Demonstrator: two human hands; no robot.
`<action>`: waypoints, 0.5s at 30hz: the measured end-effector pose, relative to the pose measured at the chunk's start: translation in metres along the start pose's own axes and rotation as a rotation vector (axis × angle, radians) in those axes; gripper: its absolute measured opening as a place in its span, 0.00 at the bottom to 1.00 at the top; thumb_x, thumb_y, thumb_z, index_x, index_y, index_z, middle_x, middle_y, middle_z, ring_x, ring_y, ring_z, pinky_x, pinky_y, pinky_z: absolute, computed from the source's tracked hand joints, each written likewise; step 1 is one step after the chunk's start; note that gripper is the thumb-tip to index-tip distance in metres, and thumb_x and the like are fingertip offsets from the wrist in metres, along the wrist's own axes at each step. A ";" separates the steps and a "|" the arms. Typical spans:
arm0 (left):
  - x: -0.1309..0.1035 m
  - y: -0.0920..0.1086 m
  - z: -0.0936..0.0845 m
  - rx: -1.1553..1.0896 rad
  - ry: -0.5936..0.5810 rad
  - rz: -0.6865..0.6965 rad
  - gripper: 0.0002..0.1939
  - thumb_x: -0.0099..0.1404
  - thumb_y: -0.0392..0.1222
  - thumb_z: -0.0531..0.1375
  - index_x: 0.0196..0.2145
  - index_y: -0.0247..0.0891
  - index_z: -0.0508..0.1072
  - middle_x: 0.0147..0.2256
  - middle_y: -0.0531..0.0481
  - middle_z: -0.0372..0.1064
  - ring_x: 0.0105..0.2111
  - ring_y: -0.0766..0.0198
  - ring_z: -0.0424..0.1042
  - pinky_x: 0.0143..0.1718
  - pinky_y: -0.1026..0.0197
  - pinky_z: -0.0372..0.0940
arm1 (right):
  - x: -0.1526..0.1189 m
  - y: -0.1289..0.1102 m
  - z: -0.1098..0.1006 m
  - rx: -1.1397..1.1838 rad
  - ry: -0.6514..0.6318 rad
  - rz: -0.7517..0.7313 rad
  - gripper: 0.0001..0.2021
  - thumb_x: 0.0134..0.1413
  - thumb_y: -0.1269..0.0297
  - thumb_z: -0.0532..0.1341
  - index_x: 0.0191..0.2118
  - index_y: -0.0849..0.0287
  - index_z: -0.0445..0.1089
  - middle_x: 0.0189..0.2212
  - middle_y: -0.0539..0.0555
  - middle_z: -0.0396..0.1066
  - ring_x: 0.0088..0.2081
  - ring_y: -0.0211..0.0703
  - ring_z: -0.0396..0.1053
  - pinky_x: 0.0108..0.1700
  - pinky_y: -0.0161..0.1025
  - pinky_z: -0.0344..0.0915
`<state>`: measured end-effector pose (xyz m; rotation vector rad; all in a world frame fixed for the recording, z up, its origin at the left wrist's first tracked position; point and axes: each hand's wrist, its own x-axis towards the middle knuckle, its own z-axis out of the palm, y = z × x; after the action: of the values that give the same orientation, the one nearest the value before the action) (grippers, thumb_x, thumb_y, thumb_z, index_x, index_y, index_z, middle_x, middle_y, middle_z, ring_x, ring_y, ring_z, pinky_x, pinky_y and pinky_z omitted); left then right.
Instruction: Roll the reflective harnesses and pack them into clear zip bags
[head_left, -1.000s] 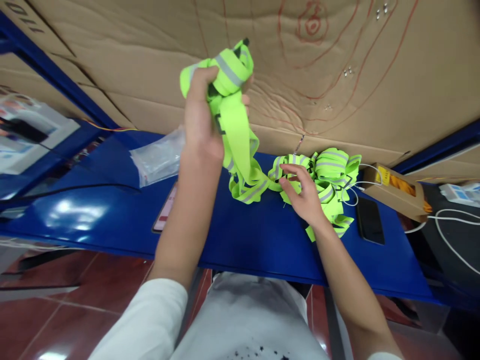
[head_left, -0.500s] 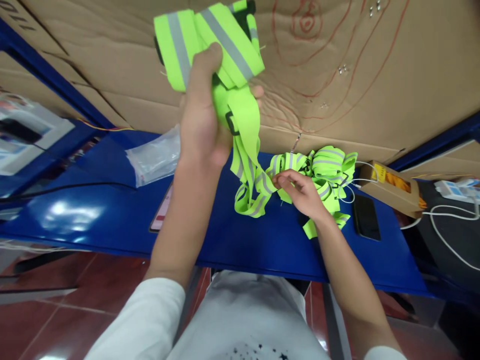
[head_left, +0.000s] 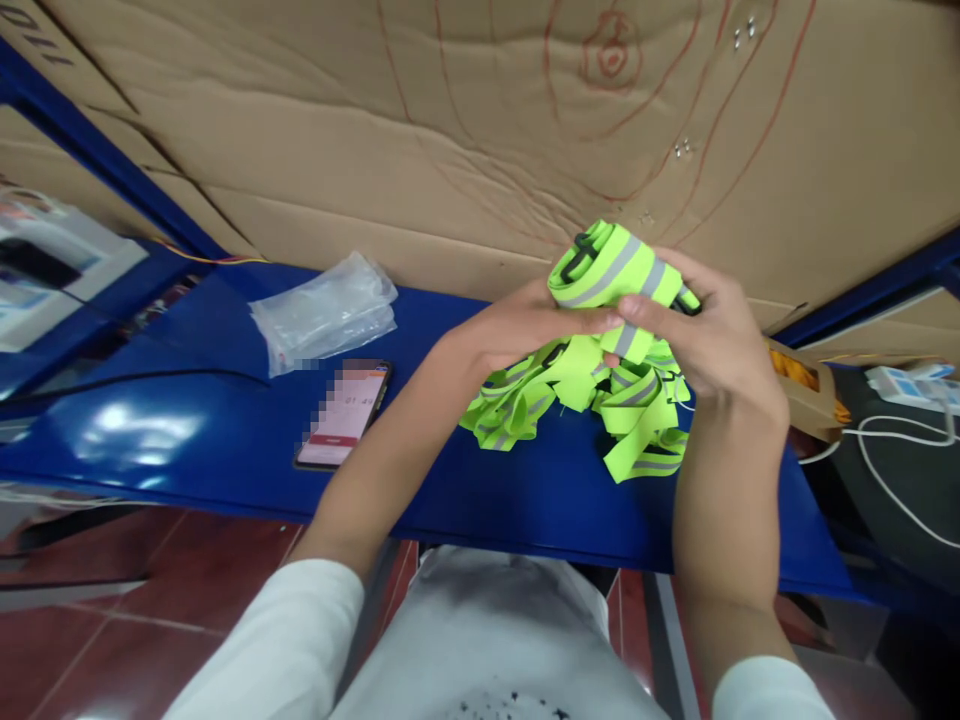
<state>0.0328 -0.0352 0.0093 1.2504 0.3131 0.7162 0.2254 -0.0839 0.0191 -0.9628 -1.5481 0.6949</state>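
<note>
A folded bundle of neon yellow-green reflective strap (head_left: 611,265) with grey stripes and black buckles is held up between both my hands. My left hand (head_left: 529,320) grips its near left side, the thumb pressed across the front. From the right, my right hand (head_left: 709,320) closes round it, thumb on the front face and fingers behind. Below the bundle, a loose pile of the same straps (head_left: 637,420) lies on the blue table, partly hidden by my hands. More looped strap (head_left: 510,410) rests left of that pile, under my left wrist.
Clear plastic bags (head_left: 326,310) and a lit phone (head_left: 345,415) lie on the blue table (head_left: 187,410) to the left. A brown box (head_left: 814,390) with orange contents stands at the right, near white cables (head_left: 892,425). Cardboard (head_left: 300,150) walls the back.
My left hand has come down and right with the strap bundle. My right hand has left the loose strap on the table and now grips the bundle too.
</note>
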 end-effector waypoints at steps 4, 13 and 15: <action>0.007 -0.008 -0.008 -0.008 -0.054 -0.031 0.30 0.53 0.45 0.78 0.51 0.35 0.77 0.42 0.43 0.81 0.41 0.49 0.82 0.46 0.47 0.77 | 0.002 0.014 -0.006 -0.052 -0.027 0.056 0.22 0.52 0.51 0.74 0.51 0.53 0.79 0.38 0.47 0.81 0.35 0.42 0.78 0.39 0.42 0.80; 0.009 -0.013 -0.016 0.038 -0.293 -0.197 0.29 0.55 0.53 0.76 0.49 0.34 0.80 0.46 0.35 0.80 0.46 0.43 0.81 0.46 0.47 0.76 | -0.006 -0.027 -0.006 -0.396 0.224 -0.237 0.14 0.56 0.58 0.72 0.48 0.53 0.82 0.40 0.49 0.81 0.40 0.46 0.79 0.46 0.45 0.77; 0.010 -0.016 -0.014 0.041 -0.353 -0.228 0.30 0.54 0.52 0.77 0.50 0.35 0.80 0.49 0.35 0.79 0.48 0.43 0.81 0.45 0.48 0.76 | -0.009 -0.035 -0.007 -0.465 0.294 -0.288 0.16 0.57 0.59 0.72 0.51 0.52 0.81 0.43 0.49 0.81 0.46 0.49 0.79 0.51 0.48 0.76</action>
<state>0.0372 -0.0203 -0.0087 1.3286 0.1756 0.2870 0.2257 -0.1092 0.0456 -1.0928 -1.5675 -0.0191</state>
